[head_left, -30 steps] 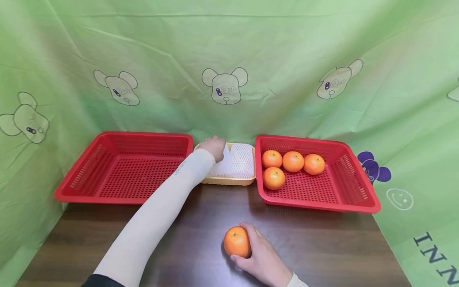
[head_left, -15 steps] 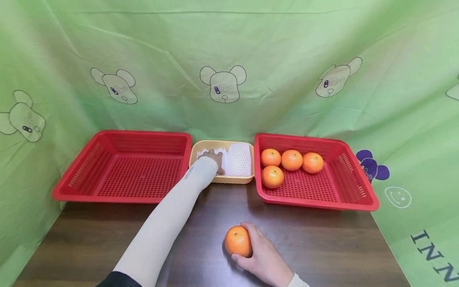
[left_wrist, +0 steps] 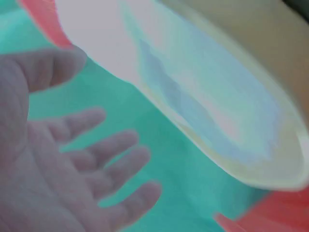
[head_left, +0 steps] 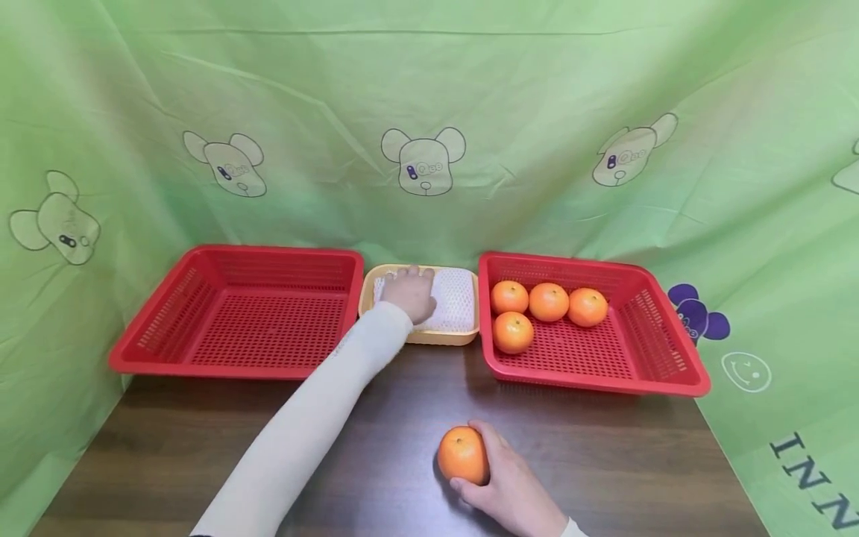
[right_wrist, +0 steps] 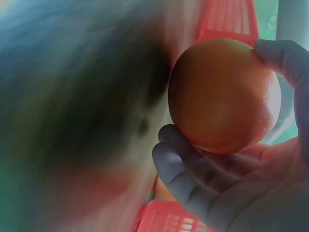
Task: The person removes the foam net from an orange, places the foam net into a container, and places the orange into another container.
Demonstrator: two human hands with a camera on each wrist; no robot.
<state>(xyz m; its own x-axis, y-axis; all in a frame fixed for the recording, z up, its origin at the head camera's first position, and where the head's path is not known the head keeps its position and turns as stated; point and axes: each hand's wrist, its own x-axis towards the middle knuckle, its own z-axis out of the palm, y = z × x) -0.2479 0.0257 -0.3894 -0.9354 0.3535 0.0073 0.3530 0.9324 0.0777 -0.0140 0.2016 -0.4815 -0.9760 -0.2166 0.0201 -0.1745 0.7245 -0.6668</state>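
My left hand (head_left: 409, 293) is over the pale yellow tray (head_left: 443, 338) at the back, its fingers pointing away and covering part of the white foam netting (head_left: 454, 298). In the left wrist view its fingers (left_wrist: 118, 166) are apart and relaxed, with nothing in the palm; the tray (left_wrist: 285, 181) and blurred pale netting (left_wrist: 207, 92) lie beside them. Low on the wooden table, my right hand (head_left: 513, 488) grips an orange (head_left: 463, 456) from its right side. Seen from the right wrist, thumb and fingers curve around the orange (right_wrist: 224, 96).
A red plastic basket (head_left: 268, 328) with nothing in it stands left of the tray. Another red basket (head_left: 577, 365) on the right holds several oranges (head_left: 549, 302). A green printed curtain (head_left: 309, 112) hangs behind and at both sides of the table (head_left: 604, 447).
My left hand was lower with spread fingers on the netting half a second ago and is now slightly higher and further right. My right hand has shifted a little right with the orange.
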